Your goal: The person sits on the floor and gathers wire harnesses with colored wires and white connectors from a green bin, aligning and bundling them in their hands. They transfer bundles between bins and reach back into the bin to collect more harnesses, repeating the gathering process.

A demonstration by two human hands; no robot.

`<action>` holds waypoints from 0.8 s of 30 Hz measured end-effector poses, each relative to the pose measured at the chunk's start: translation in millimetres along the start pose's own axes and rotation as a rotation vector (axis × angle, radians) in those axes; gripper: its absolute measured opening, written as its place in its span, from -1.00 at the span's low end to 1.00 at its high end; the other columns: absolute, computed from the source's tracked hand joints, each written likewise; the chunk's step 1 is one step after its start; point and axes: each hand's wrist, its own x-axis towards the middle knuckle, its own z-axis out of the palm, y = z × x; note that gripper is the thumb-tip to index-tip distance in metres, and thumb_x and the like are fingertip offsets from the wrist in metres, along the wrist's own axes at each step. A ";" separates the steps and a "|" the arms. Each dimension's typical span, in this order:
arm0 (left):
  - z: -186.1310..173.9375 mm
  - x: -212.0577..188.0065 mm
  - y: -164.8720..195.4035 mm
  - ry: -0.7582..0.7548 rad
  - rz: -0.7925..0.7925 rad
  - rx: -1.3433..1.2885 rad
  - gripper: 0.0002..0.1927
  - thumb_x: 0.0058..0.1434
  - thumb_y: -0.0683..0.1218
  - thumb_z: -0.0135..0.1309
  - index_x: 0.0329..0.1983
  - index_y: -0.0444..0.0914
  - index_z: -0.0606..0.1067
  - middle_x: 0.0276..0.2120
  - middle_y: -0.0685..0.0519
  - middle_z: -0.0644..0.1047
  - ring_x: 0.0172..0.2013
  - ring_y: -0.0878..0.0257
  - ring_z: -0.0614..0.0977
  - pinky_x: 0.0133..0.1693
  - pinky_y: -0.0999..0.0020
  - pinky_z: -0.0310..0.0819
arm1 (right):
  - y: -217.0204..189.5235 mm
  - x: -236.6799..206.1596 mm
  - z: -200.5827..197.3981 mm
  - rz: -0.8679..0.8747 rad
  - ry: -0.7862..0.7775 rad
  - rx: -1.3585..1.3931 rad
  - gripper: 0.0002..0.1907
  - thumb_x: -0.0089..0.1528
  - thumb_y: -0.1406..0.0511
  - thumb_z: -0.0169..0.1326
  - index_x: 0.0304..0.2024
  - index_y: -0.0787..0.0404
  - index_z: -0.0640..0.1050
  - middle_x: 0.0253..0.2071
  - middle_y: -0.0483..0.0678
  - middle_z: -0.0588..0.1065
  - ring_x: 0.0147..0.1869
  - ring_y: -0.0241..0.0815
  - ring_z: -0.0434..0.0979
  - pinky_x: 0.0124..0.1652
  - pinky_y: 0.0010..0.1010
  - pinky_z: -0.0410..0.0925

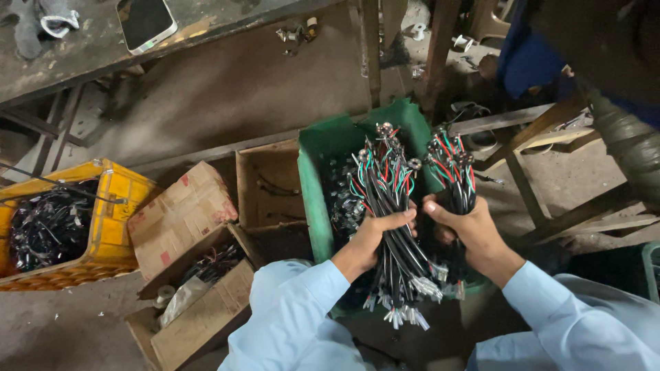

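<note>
My left hand [375, 233] grips a thick bundle of black cables [388, 185] with red, green and white wires and metal ring ends at the top; white plug connectors [412, 302] hang below the fist. My right hand [467, 230] holds a smaller bundle of the same cables [454, 168] just to the right. Both bundles are held above a green crate [316, 185] that has more dark cable pieces inside. Light blue sleeves cover both my forearms.
An open cardboard box [265, 178] stands left of the crate, another cardboard box [199, 288] with wire parts nearer me. A yellow crate [113, 220] of black cables is far left. A phone [144, 22] lies on the workbench. Wooden stool legs [522, 148] are at right.
</note>
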 end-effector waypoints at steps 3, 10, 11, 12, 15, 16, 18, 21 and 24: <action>2.3 0.1 -3.3 0.024 0.092 0.134 -0.75 0.16 -0.08 0.35 -0.19 -0.30 0.57 -0.37 0.03 0.60 -0.35 0.25 0.63 -0.27 0.35 0.55 | -3.7 -3.1 9.3 -0.052 0.038 -0.092 -0.77 0.16 0.37 0.29 -0.15 0.34 0.62 -0.51 -0.15 0.50 -0.62 -0.39 0.28 -0.62 -0.48 0.14; 7.2 -4.7 -0.1 0.027 0.108 0.179 -0.65 0.11 -0.06 0.36 -0.09 -0.32 0.62 -0.22 0.04 0.66 -0.21 0.28 0.67 -0.10 0.34 0.58 | 0.1 -0.1 9.0 -0.054 -0.021 -0.069 -0.72 0.08 0.42 0.28 -0.15 0.28 0.60 -0.42 -0.12 0.58 -0.56 -0.42 0.40 -0.59 -0.53 0.19; 6.4 -5.1 0.0 0.042 0.095 0.168 -0.64 0.08 -0.06 0.36 -0.09 -0.30 0.62 -0.19 0.06 0.67 -0.19 0.29 0.68 -0.09 0.34 0.58 | 0.7 0.1 7.3 -0.060 -0.028 -0.060 -0.73 0.08 0.42 0.28 -0.15 0.29 0.60 -0.43 -0.12 0.57 -0.58 -0.40 0.36 -0.59 -0.52 0.18; 5.2 -4.8 -0.8 0.060 0.078 0.150 -0.65 0.09 -0.08 0.35 -0.08 -0.31 0.62 -0.20 0.05 0.67 -0.20 0.28 0.68 -0.10 0.33 0.59 | 1.5 0.0 5.5 -0.064 -0.035 -0.051 -0.73 0.09 0.43 0.28 -0.15 0.31 0.60 -0.45 -0.12 0.55 -0.60 -0.39 0.32 -0.59 -0.51 0.17; -1.6 -0.4 -5.0 0.101 0.029 0.069 -0.70 0.11 -0.14 0.29 -0.11 -0.34 0.59 -0.24 -0.02 0.67 -0.25 0.22 0.68 -0.16 0.28 0.61 | 1.8 0.1 1.9 -0.034 -0.071 0.016 -0.78 0.14 0.43 0.27 -0.18 0.38 0.58 -0.48 -0.12 0.49 -0.60 -0.35 0.30 -0.57 -0.47 0.15; -4.6 2.2 -6.4 0.106 0.011 0.023 -0.73 0.11 -0.15 0.25 -0.14 -0.37 0.59 -0.26 -0.06 0.67 -0.28 0.19 0.69 -0.19 0.25 0.62 | 1.1 0.2 1.1 -0.007 -0.041 0.051 -0.79 0.15 0.41 0.25 -0.17 0.36 0.59 -0.49 -0.13 0.48 -0.60 -0.35 0.28 -0.57 -0.47 0.14; -11.8 8.7 -7.0 0.126 0.006 -0.047 -0.78 0.14 -0.17 0.21 -0.18 -0.38 0.56 -0.31 -0.10 0.65 -0.34 0.16 0.68 -0.26 0.24 0.61 | -1.0 1.4 -0.9 0.048 0.019 0.117 -0.80 0.18 0.36 0.19 -0.16 0.31 0.61 -0.50 -0.15 0.46 -0.61 -0.35 0.25 -0.57 -0.46 0.12; -24.8 14.8 0.2 0.165 0.021 -0.133 -0.82 0.15 -0.15 0.19 -0.21 -0.29 0.51 -0.40 -0.07 0.60 -0.40 0.16 0.65 -0.31 0.28 0.59 | -6.3 4.2 -7.8 0.025 -0.028 0.172 -0.77 0.29 0.26 0.15 -0.15 0.34 0.59 -0.50 -0.14 0.40 -0.52 -0.34 0.30 -0.51 -0.49 0.16; -34.1 15.1 12.7 0.179 -0.030 -0.199 -0.82 0.11 -0.14 0.19 -0.23 -0.24 0.48 -0.43 -0.02 0.58 -0.41 0.18 0.65 -0.30 0.29 0.60 | -10.2 8.2 -18.3 -0.011 -0.050 0.259 -0.76 0.29 0.22 0.10 -0.12 0.28 0.51 -0.42 -0.15 0.44 -0.39 -0.36 0.38 -0.43 -0.48 0.23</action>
